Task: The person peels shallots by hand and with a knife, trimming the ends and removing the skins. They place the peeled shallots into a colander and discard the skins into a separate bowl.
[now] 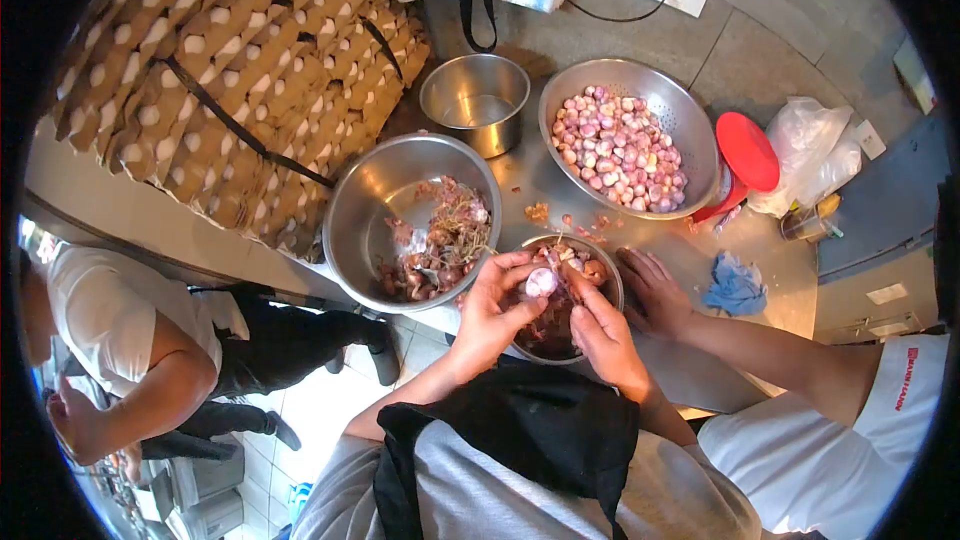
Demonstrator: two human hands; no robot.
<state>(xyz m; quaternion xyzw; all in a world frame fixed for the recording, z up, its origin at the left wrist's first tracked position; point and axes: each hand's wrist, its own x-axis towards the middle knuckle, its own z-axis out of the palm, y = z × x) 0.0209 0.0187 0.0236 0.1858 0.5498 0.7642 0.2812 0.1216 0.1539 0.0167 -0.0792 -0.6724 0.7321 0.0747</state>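
Observation:
My left hand [492,310] pinches a pale pink-white shallot [541,283] between thumb and fingers. Close on its right is my right hand [607,340], fingers bent together at the shallot's side; what they hold, if anything, I cannot make out. Both hands are over a small metal bowl [548,352] with shallots and dark reddish skins in it. To the left, a large metal bowl [345,190] contains unpeeled shallots, dry roots and skins. Peeled shallots [620,150] lie in a metal colander [700,145] behind my hands.
A co-worker's hand [655,295] rests right of the small bowl. A metal pot [475,90], red lid [748,152], blue cloth [735,285] and plastic bags [810,155] stand around. Stacked egg trays [240,70] rise at left. Another person [150,330] is at far left.

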